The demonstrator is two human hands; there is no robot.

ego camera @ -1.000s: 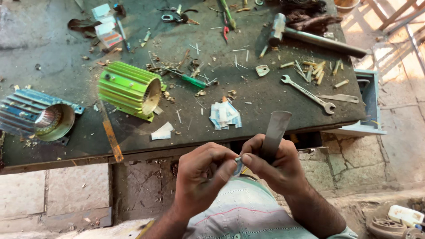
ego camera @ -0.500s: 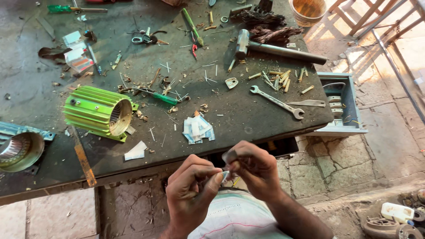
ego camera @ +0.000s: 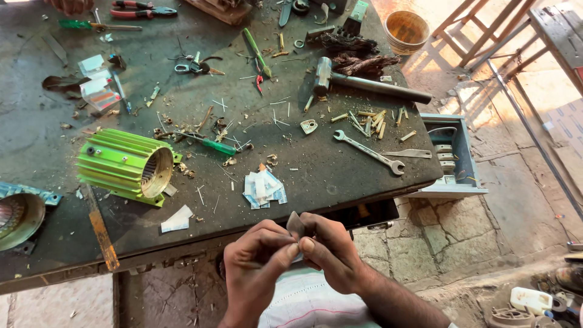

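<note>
Both hands meet just below the workbench edge [ego camera: 340,209]. The left hand [ego camera: 255,267] and right hand [ego camera: 331,249] pinch a small grey strip [ego camera: 296,225] together between thumbs and fingertips (knuckles up, wrists angled inward), near the paper slips [ego camera: 263,188].

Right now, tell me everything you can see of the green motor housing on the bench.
The green motor housing is a ribbed, finned cylinder that looks like painted metal. It lies on its side on the dark workbench, open end facing right, with pale windings just visible inside. Debris lies scattered around it, and a rusty strip lies at its lower left. Neither hand touches it.
</note>
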